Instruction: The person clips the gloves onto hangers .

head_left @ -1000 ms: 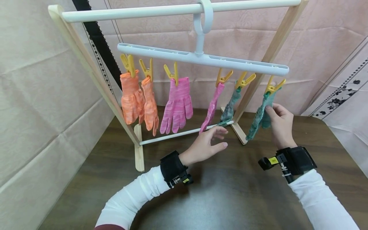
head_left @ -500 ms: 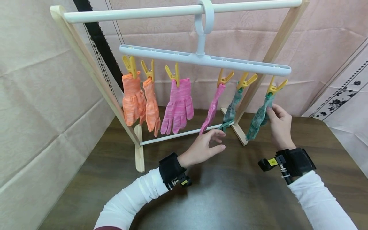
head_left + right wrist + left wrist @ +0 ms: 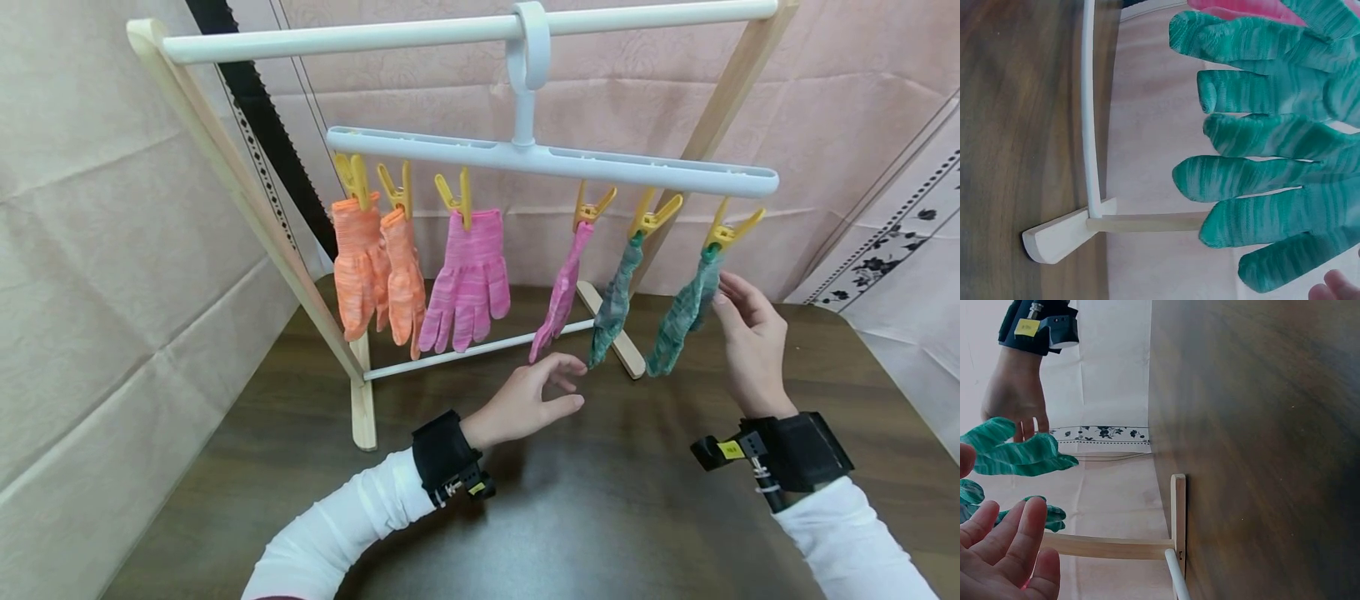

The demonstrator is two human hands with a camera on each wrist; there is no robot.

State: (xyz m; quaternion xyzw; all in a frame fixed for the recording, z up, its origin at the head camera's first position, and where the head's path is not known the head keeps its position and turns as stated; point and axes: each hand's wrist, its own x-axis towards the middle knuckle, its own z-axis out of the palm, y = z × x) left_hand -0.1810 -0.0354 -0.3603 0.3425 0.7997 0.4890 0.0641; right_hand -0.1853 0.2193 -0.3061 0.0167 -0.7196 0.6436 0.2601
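Two green knit gloves hang by their cuffs at the right part of the light-blue hanger (image 3: 480,152). My right hand (image 3: 753,346) is just right of the outer green glove (image 3: 686,308), fingers extended and holding nothing. In the right wrist view its fingertips (image 3: 1335,287) lie apart from the gloves. My left hand (image 3: 525,402) hovers below the inner green glove (image 3: 615,300), fingers loosely bent, its fingertips very near that glove's tip; I cannot tell whether they touch. A narrow-looking pink glove (image 3: 562,287) hangs above the left hand.
Yellow clips (image 3: 651,215) hold the gloves. Another pink glove (image 3: 468,275) and two orange gloves, one at far left (image 3: 358,271), hang leftward. A wooden stand with a white top rod (image 3: 337,42) carries the hanger. Its lower rod (image 3: 450,357) runs just above the brown table (image 3: 585,517).
My right hand has let go of the outer green glove and moved right. The hanger with its gloves has swung rightward. The left hand has shifted slightly down and left.
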